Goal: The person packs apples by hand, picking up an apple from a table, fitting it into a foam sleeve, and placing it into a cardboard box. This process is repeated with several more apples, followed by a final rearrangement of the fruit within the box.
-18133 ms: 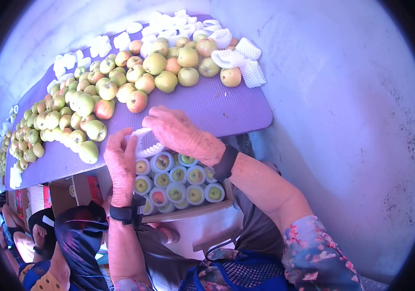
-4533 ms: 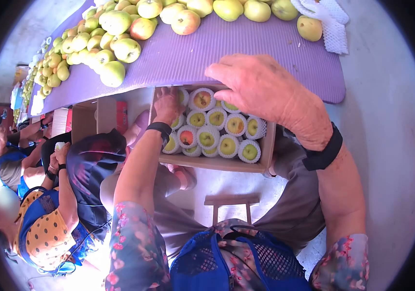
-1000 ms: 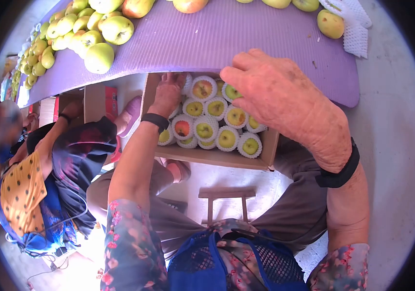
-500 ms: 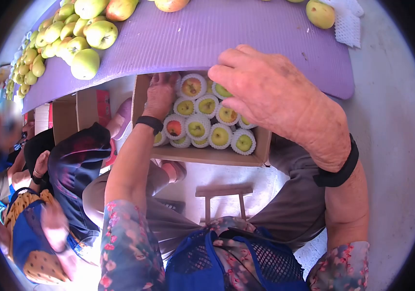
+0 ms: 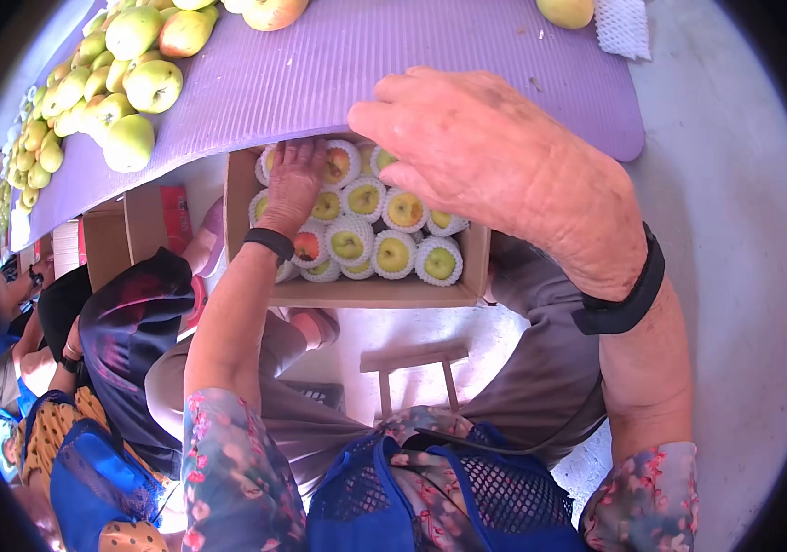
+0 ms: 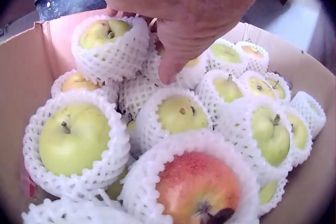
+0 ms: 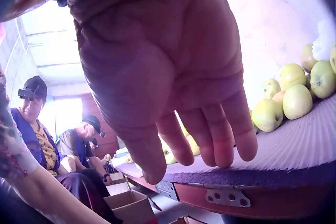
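My left hand [image 5: 290, 189] reaches into the back left of a cardboard box [image 5: 370, 294], its fingers extended over apples in white foam nets. In the left wrist view the thumb of my left hand [image 6: 184, 14] lies against one netted apple, and its fingers are partly hidden behind another netted apple [image 6: 110, 45]. A netted red apple [image 6: 199, 187] sits nearer the camera. My right hand [image 5: 494, 166] hovers between the box and the purple-covered table [image 5: 393, 64], holding nothing. In the right wrist view its fingers hang loosely, palm showing [image 7: 168, 87].
Loose apples [image 5: 131, 92] are heaped on the table's left part. One apple [image 5: 566, 11] lies beside a foam net [image 5: 621, 28] at the right. Other people sit at the left, near another open box [image 7: 128, 205]. A wooden stool [image 5: 414, 357] stands below the box.
Much earlier, both hands held a foam net over the box. Since then the left hand has gone into the box. Over the last second the view shifts, while both hands keep nearly the same pose.
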Motion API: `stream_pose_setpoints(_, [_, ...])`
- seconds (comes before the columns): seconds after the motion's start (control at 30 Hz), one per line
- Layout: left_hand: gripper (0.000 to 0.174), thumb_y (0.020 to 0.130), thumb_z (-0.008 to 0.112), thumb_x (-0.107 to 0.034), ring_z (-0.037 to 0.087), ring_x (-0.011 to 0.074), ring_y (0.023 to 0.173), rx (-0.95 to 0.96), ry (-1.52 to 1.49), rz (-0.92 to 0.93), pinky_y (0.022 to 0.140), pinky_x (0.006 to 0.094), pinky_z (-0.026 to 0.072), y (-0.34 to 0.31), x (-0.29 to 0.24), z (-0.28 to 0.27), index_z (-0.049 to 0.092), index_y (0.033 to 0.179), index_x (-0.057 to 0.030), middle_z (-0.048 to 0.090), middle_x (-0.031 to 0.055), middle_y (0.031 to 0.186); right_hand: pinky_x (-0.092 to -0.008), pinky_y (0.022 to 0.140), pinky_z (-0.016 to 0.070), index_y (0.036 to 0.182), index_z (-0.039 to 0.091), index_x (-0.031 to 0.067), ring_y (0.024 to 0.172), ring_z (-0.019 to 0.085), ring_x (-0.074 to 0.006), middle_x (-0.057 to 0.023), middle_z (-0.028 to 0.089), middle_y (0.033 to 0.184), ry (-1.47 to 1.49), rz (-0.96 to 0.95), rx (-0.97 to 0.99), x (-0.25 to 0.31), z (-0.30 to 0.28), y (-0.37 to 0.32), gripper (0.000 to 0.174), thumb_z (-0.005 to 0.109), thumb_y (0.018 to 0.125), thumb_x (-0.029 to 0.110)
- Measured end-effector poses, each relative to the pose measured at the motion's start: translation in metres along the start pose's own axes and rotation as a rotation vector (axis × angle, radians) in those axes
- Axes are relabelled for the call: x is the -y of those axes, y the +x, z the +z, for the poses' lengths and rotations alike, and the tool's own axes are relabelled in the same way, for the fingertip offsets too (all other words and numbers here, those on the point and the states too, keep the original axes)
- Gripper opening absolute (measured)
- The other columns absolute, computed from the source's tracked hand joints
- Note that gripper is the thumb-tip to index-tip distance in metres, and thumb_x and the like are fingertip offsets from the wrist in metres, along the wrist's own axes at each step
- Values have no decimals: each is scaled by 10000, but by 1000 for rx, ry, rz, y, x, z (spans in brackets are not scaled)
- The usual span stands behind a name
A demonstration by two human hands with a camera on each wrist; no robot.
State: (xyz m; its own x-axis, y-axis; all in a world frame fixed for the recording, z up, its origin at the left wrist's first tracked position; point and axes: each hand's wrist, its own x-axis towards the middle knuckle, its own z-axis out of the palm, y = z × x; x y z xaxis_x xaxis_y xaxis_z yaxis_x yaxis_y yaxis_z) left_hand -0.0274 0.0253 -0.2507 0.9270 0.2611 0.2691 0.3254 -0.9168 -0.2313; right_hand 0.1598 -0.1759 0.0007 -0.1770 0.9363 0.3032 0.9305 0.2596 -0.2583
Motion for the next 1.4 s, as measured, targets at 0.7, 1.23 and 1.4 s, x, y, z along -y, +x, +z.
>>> stream_pose_setpoints(0.7, [501, 813, 551, -108, 515, 358, 1173, -50, -153, -14, 1073, 540, 351, 4, -2, 4, 513, 1301, -1, 580, 175, 1167, -411, 705, 513, 993, 582, 53, 859, 625, -303, -107, 620, 871, -38, -47, -38, 1, -3, 24, 290, 730, 753, 117])
stream_pose_setpoints(1.23, [819, 593, 771, -125, 445, 360, 1249, 19, -299, -81, 1113, 525, 293, 3, -1, 6, 471, 1351, -45, 529, 171, 1271, -416, 818, 539, 978, 625, -16, 947, 624, -311, -167, 616, 902, 119, -105, 745, 25, 119, -6, 246, 628, 749, 75])
stream_pose_setpoints(1.4, [542, 706, 615, -59, 528, 353, 1119, -127, -327, -72, 1067, 530, 344, 6, -4, 1, 552, 1242, -14, 589, 173, 1111, -441, 864, 526, 1187, 508, -37, 1119, 548, -363, -222, 512, 1230, 26, 356, 440, -16, 169, -7, 516, 709, 740, 123])
